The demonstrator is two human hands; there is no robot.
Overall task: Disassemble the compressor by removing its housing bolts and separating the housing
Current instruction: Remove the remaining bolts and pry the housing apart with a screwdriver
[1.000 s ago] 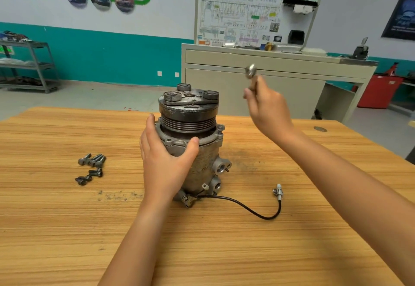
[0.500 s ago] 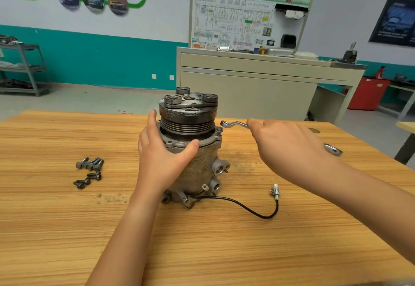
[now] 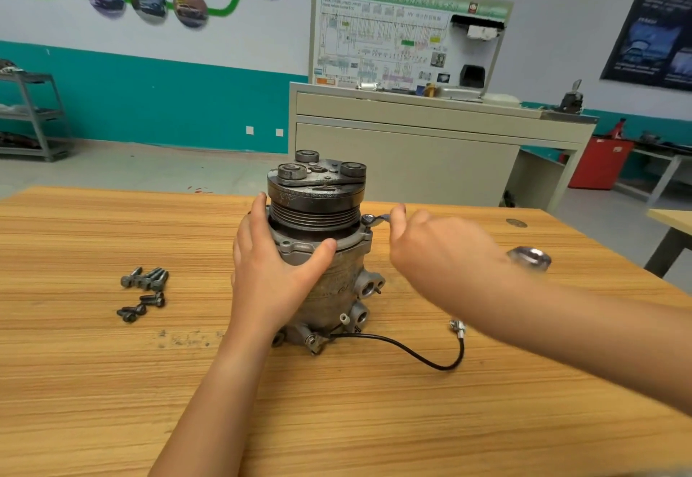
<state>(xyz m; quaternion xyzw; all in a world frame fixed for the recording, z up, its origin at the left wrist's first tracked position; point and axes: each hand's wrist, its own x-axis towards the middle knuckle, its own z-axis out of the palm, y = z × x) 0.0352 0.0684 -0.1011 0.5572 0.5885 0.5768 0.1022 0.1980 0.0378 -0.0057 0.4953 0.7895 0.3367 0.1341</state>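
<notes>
Dropped since earlier, the silver ring wrench is sitting on a flange bolt. Dark loose bolts are lying left of the left hand, which is clasping the upright grey metal compressor; the right hand is gripping the wrench.

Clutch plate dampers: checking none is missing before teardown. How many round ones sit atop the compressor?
3 dampers on the clutch plate: one at the back, one front-left, one on the right. None appears hidden.
</notes>
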